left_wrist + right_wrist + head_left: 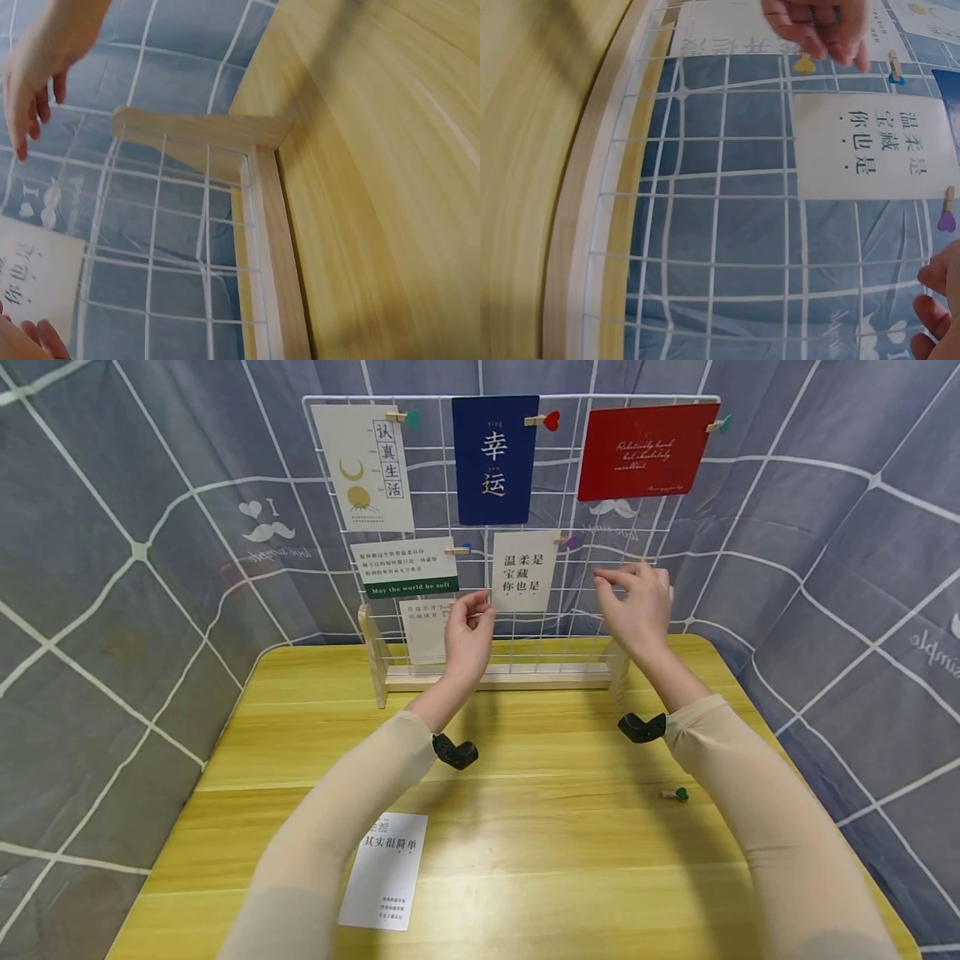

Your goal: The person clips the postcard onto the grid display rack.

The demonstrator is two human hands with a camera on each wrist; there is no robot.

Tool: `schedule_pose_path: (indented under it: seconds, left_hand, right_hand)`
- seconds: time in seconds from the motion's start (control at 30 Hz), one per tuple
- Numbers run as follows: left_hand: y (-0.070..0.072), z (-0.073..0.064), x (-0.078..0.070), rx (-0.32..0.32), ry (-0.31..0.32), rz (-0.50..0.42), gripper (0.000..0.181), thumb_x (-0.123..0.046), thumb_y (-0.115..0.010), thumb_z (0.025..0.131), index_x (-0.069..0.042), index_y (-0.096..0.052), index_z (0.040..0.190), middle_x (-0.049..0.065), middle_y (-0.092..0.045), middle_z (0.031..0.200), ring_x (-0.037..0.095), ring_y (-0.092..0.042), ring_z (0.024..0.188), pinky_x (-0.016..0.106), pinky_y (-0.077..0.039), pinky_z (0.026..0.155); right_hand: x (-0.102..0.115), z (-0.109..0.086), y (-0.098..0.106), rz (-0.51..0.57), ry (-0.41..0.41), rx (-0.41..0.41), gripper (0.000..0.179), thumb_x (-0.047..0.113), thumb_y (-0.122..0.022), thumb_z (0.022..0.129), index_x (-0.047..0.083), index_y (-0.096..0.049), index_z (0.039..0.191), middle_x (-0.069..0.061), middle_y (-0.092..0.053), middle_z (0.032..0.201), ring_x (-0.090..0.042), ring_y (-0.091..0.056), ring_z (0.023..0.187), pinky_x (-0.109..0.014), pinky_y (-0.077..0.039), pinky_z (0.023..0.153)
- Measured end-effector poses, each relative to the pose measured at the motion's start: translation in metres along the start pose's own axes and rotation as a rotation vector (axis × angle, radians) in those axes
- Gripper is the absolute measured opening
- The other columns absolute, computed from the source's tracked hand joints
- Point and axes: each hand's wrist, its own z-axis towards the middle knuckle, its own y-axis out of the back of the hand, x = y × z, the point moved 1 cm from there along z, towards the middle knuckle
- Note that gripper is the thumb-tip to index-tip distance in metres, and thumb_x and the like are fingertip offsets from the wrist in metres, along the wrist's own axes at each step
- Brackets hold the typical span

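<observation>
My left hand (469, 639) is raised at the white wire grid (517, 639), near the lower left corner of a white card with dark characters (522, 572). Its fingers are loosely bent and no held thing shows. Partly behind this hand hangs a pale card (424, 639); a yellow heart clothespin (805, 64) shows by the fingertips in the right wrist view. To the right of the white card, my right hand (641, 610) hovers before the grid, fingers loosely bent around nothing visible. A purple heart clothespin (567, 541) fastens the white card's upper right corner.
Higher on the grid hang a moon card (367, 468), a blue card (495, 460) and a red card (645, 452). Below the moon card is a green-banded card (408, 568). On the table (555, 860) lie a white card (384, 877) and a green heart clothespin (675, 794).
</observation>
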Motion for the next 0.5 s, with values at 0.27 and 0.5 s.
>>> schedule_pose_path:
  seconds: [0.27, 0.5]
  left_hand:
    - [0.008, -0.012, -0.009, 0.232, -0.063, 0.060, 0.036, -0.010, -0.057, 0.103, -0.004, -0.055, 0.139, 0.006, -0.060, 0.116, 0.016, -0.055, 0.096, 0.028, -0.045, 0.080]
    - [0.029, -0.020, -0.008, 0.434, -0.084, 0.205, 0.042, -0.014, -0.058, 0.104, -0.008, -0.052, 0.145, 0.010, -0.060, 0.126, 0.021, -0.056, 0.109, 0.039, -0.047, 0.090]
  right_hand:
    - [-0.011, -0.012, 0.001, -0.005, 0.024, 0.049, 0.031, 0.029, -0.060, 0.104, 0.011, -0.077, 0.121, -0.014, -0.062, 0.114, -0.038, -0.045, 0.112, -0.055, -0.029, 0.100]
    - [-0.025, -0.029, 0.007, -0.010, 0.011, 0.126, 0.033, 0.029, -0.060, 0.103, 0.009, -0.075, 0.125, -0.015, -0.060, 0.122, -0.038, -0.044, 0.118, -0.057, -0.029, 0.103]
